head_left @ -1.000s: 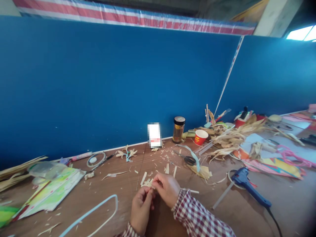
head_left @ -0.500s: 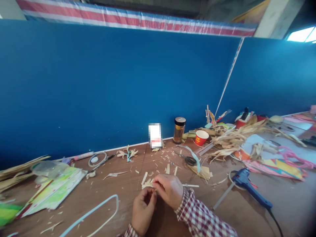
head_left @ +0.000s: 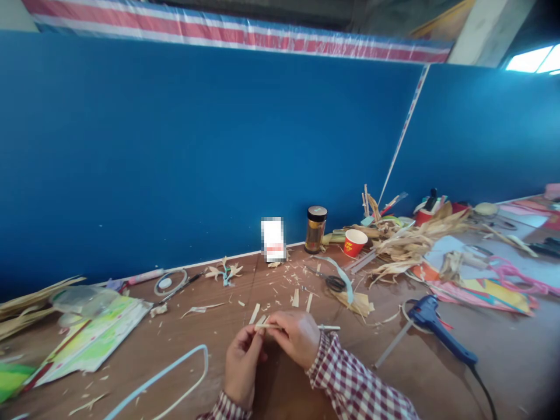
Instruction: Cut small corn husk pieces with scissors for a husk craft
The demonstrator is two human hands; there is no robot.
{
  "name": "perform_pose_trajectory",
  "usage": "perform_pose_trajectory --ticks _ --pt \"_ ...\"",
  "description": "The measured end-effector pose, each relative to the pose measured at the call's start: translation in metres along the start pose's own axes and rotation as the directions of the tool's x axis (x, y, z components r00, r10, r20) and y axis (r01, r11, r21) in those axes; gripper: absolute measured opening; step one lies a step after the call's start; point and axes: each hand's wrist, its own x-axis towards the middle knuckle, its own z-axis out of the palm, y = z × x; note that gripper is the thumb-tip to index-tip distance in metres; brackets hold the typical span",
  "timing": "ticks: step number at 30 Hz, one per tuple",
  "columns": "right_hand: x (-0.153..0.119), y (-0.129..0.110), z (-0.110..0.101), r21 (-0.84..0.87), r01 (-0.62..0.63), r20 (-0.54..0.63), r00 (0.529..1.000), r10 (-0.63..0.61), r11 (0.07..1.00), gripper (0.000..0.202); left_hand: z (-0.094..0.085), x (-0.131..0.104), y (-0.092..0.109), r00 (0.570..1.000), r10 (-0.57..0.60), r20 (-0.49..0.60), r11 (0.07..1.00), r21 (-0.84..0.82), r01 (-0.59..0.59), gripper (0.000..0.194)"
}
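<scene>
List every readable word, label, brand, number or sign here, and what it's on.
None can be read with certainty.
Red cup: yellow lettering on the side, too small and blurred to read.
White item by the blue panel: pixelated, with a reddish band; nothing legible.
Green-and-yellow sheet: printed, no words legible.
Blue glue gun: no lettering I can make out.

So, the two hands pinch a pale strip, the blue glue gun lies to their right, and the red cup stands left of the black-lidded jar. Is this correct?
Not quite: the head view shows the red cup standing right of the black-lidded jar, not left. The left hand and right hand do pinch a pale strip, with the blue glue gun to their right.
</scene>
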Motion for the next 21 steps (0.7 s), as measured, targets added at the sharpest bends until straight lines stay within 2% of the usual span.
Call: perform_pose_trajectory --ticks 3,5,8,12,16,21 --pt "-0.001 -0.002 0.004 0.052 -0.02 0.026 0.999 0.019 0.998 0.018 0.002 0.001 0.0 0.997 -0.051 -0.062 0.993 -0.111 0.044 0.033" --pt "-0.001 -0.004 0.005 0.082 -0.049 0.012 0.999 0.048 0.995 0.019 0.003 0.0 0.001 0.994 -0.1 -0.054 0.985 -0.145 0.092 0.034" --pt "0.0 -0.005 0.004 0.074 -0.066 -0.019 0.998 0.068 0.995 0.016 0.004 -0.001 0.005 0.991 -0.133 -0.002 0.978 -0.161 0.131 0.03" --pt "0.002 -0.006 -0.002 -0.004 -0.029 -0.078 0.997 0.029 1.0 0.019 0.005 -0.001 0.007 0.988 -0.157 -0.001 0.97 -0.19 0.154 0.028" --pt "0.005 -0.003 -0.009 -0.045 -0.035 -0.122 0.992 0.03 0.998 0.029 0.005 0.0 0.006 0.985 -0.171 0.007 0.969 -0.18 0.169 0.03" --pt "0.003 0.001 -0.007 0.049 -0.074 -0.165 0.983 0.082 0.996 0.024 0.003 0.002 0.003 0.983 -0.182 -0.023 0.963 -0.208 0.174 0.036"
